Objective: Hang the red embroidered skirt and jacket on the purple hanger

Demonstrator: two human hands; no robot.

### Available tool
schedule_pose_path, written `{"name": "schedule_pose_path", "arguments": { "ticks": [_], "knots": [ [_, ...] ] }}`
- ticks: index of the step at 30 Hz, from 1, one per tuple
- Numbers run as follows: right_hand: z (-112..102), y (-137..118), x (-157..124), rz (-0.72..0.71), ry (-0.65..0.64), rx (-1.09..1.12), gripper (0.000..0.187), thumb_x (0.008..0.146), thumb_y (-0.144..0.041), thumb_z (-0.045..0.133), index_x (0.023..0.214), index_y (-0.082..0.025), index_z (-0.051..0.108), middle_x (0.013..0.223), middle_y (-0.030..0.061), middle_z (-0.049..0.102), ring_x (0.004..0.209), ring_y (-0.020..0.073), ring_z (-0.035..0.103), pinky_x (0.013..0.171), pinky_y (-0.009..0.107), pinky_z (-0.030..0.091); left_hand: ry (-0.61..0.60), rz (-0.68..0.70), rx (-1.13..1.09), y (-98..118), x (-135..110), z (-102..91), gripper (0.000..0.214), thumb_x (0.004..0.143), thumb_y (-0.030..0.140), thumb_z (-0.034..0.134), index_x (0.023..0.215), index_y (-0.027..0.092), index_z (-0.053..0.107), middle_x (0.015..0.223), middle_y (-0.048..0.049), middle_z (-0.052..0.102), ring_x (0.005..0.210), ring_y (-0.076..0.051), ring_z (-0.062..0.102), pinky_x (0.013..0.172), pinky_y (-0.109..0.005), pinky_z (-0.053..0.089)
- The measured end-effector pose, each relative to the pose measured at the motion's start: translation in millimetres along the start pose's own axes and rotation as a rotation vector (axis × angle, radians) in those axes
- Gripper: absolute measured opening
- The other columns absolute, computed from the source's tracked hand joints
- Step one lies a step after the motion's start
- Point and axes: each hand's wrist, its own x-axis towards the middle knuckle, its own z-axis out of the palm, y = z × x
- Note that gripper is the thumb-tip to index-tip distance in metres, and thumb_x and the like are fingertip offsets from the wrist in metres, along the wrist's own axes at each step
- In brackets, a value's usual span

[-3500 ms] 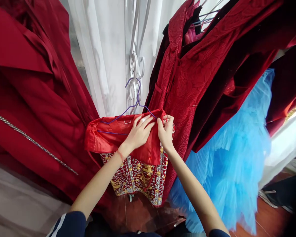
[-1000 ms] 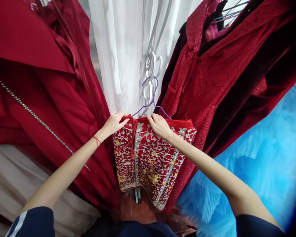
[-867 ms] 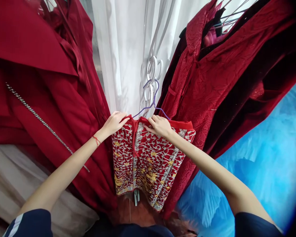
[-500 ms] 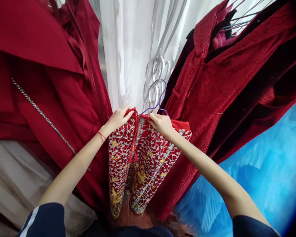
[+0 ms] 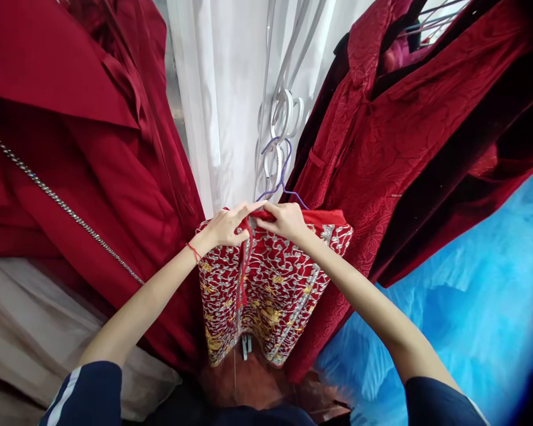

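1. Both hands meet at the top edge of an embroidered red garment (image 5: 266,278); the left hand (image 5: 224,226) and right hand (image 5: 284,219) have their fingertips nearly touching, each pinching the red trim at the waistline.
2. That garment hangs from a purple wire hanger (image 5: 279,180), whose hook sits against a white scrolled metal grille (image 5: 284,112) behind a white curtain (image 5: 222,100).
3. Close on the left presses a dark red gown (image 5: 93,177) with a silver chain strip (image 5: 66,207); its fold touches the garment's left edge.
4. On the right, a textured red coat (image 5: 382,148) crowds the garment's right edge, with blue tulle (image 5: 471,284) below.
5. Open room is only the narrow gap beneath the hem, where reddish floor (image 5: 257,378) shows.
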Motion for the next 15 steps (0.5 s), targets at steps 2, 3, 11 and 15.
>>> {"name": "schedule_pose_path", "arguments": {
  "ticks": [2,3,11,15],
  "knots": [
    [6,-1,0,0.023,0.011,-0.023,0.049,0.09,-0.062,0.046,0.089,-0.018,0.066,0.064,0.0041,0.066,0.055,0.0153,0.054,0.055,0.028,0.02,-0.025,-0.009,0.039,2,1,2.7,0.071,0.089,0.035,0.051,0.153,0.03,0.019,0.115,-0.0074,0.062,0.071,-0.018,0.066,0.069,-0.031,0.053],
    [9,0,1,0.029,0.018,-0.028,0.052,0.09,-0.064,0.044,0.087,-0.017,0.066,0.063,0.0047,0.066,0.055,0.0156,0.054,0.056,0.029,0.021,-0.03,-0.018,0.051,3,3,4.1,0.069,0.091,0.038,0.051,0.153,0.031,0.021,0.114,-0.0071,0.062,0.071,-0.017,0.066,0.067,-0.03,0.053],
    [8,5,5,0.069,0.033,0.054,0.059,0.093,-0.068,0.034,0.078,-0.018,0.063,0.058,0.0035,0.061,0.052,0.0149,0.051,0.055,0.029,0.021,-0.034,0.023,-0.169,0,4,-1.4,0.07,0.087,0.028,0.057,0.15,0.029,0.029,0.129,-0.0094,0.061,0.105,-0.024,0.065,0.087,-0.035,0.053],
    [8,5,5,0.068,0.059,0.06,0.052,0.092,-0.063,0.039,0.079,-0.019,0.062,0.059,0.0027,0.06,0.053,0.0149,0.049,0.056,0.028,0.023,-0.064,0.017,-0.22,1,2,-7.2,0.055,0.09,0.02,0.046,0.145,0.024,0.04,0.13,-0.0109,0.06,0.108,-0.023,0.064,0.093,-0.036,0.052]
  ]
}}
